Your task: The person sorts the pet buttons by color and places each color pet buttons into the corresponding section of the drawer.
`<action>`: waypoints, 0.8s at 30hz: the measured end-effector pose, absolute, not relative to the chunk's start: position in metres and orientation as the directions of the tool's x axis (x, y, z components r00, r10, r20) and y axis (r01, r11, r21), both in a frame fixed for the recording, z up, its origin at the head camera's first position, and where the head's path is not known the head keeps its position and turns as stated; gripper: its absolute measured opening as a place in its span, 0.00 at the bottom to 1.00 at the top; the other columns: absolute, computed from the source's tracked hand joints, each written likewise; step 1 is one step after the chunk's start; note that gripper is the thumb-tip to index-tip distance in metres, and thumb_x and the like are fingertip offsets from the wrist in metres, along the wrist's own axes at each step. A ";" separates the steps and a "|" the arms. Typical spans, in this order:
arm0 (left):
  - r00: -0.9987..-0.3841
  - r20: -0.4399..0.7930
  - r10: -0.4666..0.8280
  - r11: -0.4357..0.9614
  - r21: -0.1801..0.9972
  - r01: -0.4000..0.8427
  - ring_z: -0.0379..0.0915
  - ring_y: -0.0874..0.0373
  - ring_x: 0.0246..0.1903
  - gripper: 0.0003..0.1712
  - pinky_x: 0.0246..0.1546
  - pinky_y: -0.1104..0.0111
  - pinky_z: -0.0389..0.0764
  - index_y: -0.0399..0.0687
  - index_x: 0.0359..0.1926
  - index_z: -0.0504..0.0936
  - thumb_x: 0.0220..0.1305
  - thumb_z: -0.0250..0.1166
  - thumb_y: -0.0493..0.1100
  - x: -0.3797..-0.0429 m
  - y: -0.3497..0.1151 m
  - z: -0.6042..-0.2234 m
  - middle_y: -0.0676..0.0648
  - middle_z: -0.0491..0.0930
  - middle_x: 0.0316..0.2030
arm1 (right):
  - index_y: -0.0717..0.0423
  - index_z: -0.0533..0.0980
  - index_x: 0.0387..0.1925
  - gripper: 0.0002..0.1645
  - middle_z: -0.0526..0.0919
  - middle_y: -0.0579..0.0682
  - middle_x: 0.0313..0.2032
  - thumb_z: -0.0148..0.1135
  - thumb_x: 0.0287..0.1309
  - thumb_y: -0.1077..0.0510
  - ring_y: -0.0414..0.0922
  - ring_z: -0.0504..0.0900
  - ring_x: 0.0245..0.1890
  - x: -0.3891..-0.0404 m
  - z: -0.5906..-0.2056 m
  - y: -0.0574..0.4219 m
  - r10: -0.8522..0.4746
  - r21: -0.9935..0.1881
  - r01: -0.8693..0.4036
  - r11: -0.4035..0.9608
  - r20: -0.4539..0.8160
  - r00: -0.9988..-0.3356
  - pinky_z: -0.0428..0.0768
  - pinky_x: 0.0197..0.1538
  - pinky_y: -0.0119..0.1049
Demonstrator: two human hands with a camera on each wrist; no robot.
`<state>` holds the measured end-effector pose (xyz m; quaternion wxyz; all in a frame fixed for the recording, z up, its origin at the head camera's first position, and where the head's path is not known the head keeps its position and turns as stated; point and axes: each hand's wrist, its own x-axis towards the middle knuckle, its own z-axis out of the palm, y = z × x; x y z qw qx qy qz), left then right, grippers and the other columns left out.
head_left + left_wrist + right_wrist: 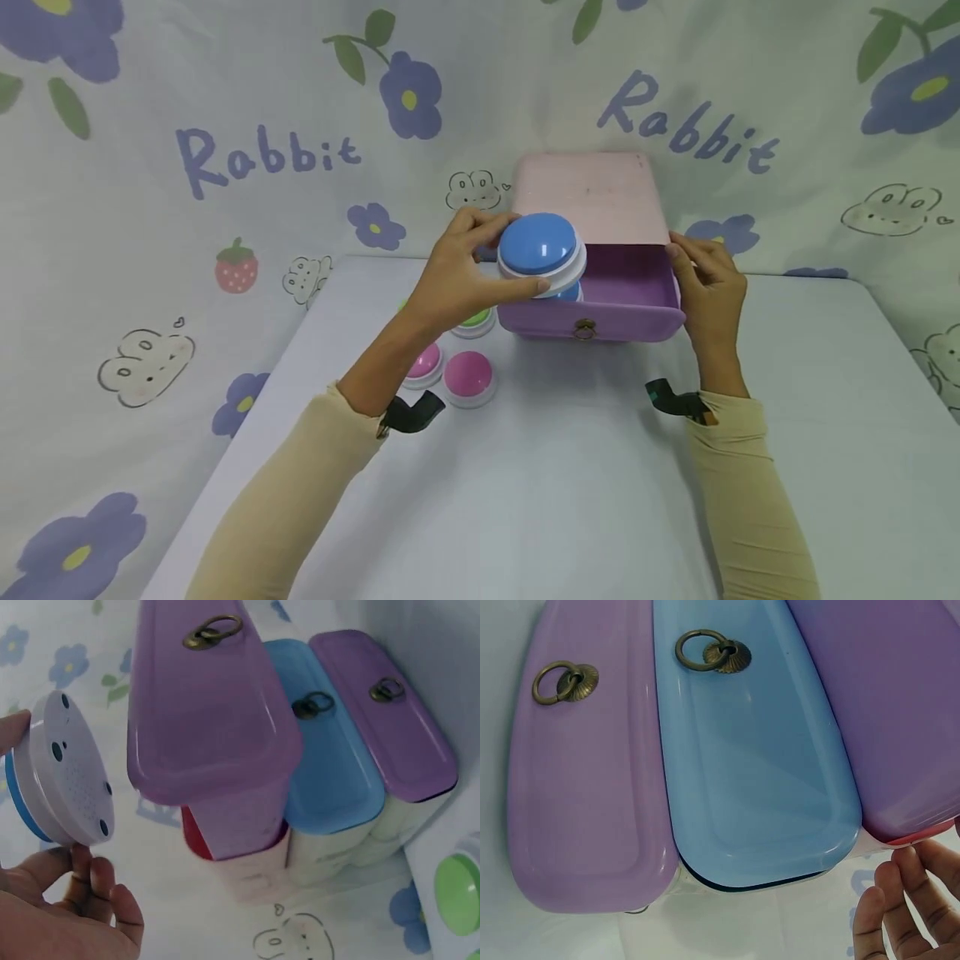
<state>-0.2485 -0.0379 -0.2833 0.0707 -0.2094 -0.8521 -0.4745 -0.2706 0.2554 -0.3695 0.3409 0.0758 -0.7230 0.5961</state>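
Note:
In the head view my left hand (462,271) holds a blue-domed round push button (538,243) over the left part of an open purple drawer (626,322). Thumb and fingers grip its white rim, and in the left wrist view the white underside faces the drawers. Behind it, a second blue button (572,293) partly shows inside the drawer. At the right front edge of the small pink-topped drawer cabinet (585,193), my right hand (711,287) pinches the side with thumb and fingertips. Below the open drawer are a closed blue drawer (330,750) and a closed purple drawer (405,735).
Left of the cabinet, two pink buttons (468,375) and a green button (476,320) sit on the white table (525,500); my left forearm covers part of this group. Each drawer front carries a brass ring pull (714,654). A patterned cloth (285,92) hangs right behind the cabinet.

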 end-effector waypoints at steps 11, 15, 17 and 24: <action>-0.893 0.302 0.333 0.494 0.751 0.438 0.65 0.59 0.51 0.45 0.53 0.67 0.75 0.49 0.64 0.78 0.43 0.82 0.55 -0.264 -0.007 -0.279 0.49 0.66 0.47 | 0.67 0.82 0.51 0.14 0.81 0.39 0.41 0.63 0.66 0.65 0.38 0.77 0.46 -0.273 -0.369 0.255 0.300 -0.807 -0.525 0.270 0.588 -0.751 0.76 0.47 0.25; -0.890 0.304 0.340 0.513 0.733 0.446 0.65 0.60 0.49 0.43 0.49 0.70 0.73 0.52 0.62 0.80 0.43 0.82 0.57 -0.268 0.004 -0.278 0.51 0.66 0.45 | 0.67 0.82 0.51 0.14 0.81 0.39 0.41 0.63 0.66 0.65 0.38 0.76 0.47 -0.273 -0.369 0.256 0.299 -0.807 -0.522 0.277 0.589 -0.751 0.76 0.47 0.25; -0.888 0.300 0.350 0.541 0.709 0.453 0.65 0.60 0.50 0.42 0.49 0.70 0.72 0.54 0.61 0.81 0.43 0.81 0.59 -0.270 0.010 -0.277 0.52 0.66 0.44 | 0.66 0.82 0.51 0.14 0.81 0.39 0.41 0.64 0.66 0.65 0.38 0.76 0.47 -0.273 -0.369 0.256 0.300 -0.806 -0.519 0.285 0.589 -0.750 0.76 0.47 0.25; -0.890 0.264 0.371 0.623 0.640 0.449 0.65 0.60 0.51 0.43 0.48 0.69 0.70 0.57 0.62 0.80 0.43 0.79 0.65 -0.272 0.030 -0.274 0.54 0.67 0.47 | 0.67 0.82 0.51 0.14 0.80 0.38 0.40 0.63 0.66 0.65 0.38 0.76 0.46 -0.274 -0.369 0.257 0.294 -0.804 -0.522 0.286 0.592 -0.750 0.77 0.49 0.25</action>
